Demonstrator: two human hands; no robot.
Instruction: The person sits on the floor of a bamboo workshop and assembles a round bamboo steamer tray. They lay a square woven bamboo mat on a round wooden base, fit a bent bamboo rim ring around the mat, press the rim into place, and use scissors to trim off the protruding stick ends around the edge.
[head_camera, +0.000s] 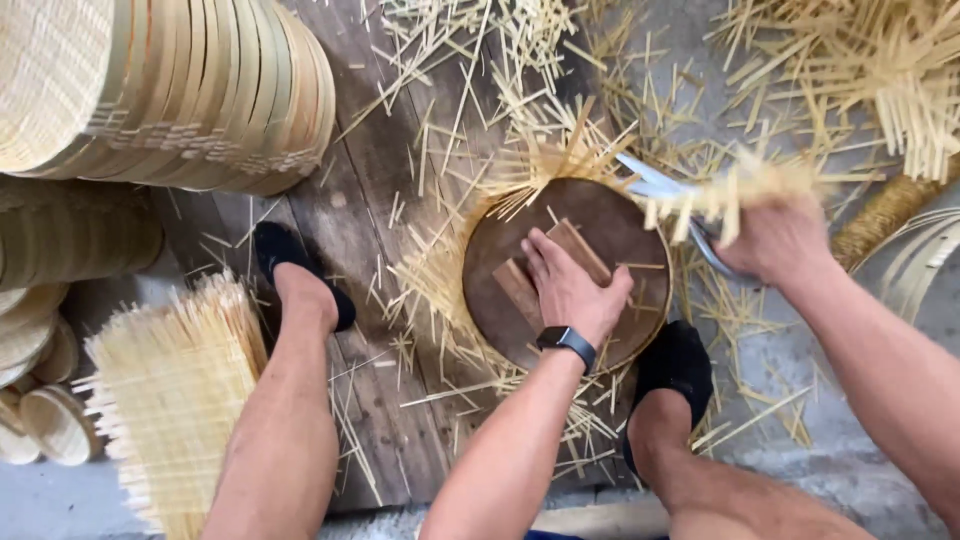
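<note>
Left hand is flat, palm down and fingers together, pressing on the wooden crosspiece of a round dark wooden disc. The disc sits on a woven mat of pale bamboo strips, whose loose ends stick out all round the rim. Right hand is closed around the handles of grey metal shears; the blades sit right at the disc's upper right edge among the blurred strip ends. My worry: if the pressing hand eases off, the disc could slide and the cut would wander off round. Those blades also look close to a black-socked foot. Finished round woven trays are stacked top left.
</note>
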